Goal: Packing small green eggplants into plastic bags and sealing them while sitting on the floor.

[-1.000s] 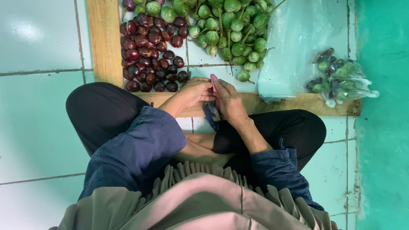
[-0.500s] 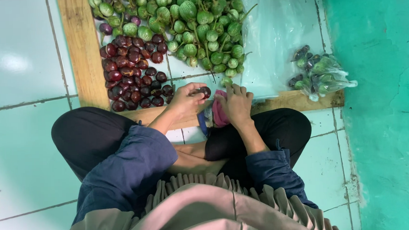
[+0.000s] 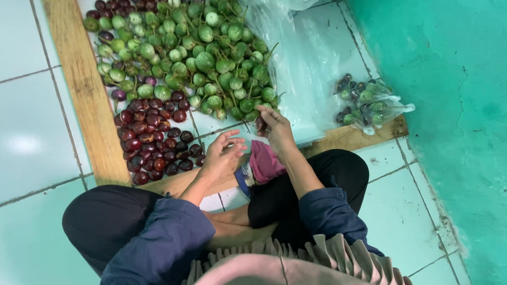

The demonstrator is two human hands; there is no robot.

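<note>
Just past the fingertips of the right hand (image 3: 275, 130) lie green eggplants (image 3: 205, 54) with smooth, waxy skins, and beyond the left hand (image 3: 220, 157) purple eggplants (image 3: 152, 143) shine glossier. The frame (image 3: 86, 92) under both hands is raw, matt wood, and a thin, crinkled clear plastic sheet (image 3: 312, 56) lies beside the right fingers. Between the hands sits soft pink cloth (image 3: 265, 162), on glazed tile (image 3: 22, 128).
</note>
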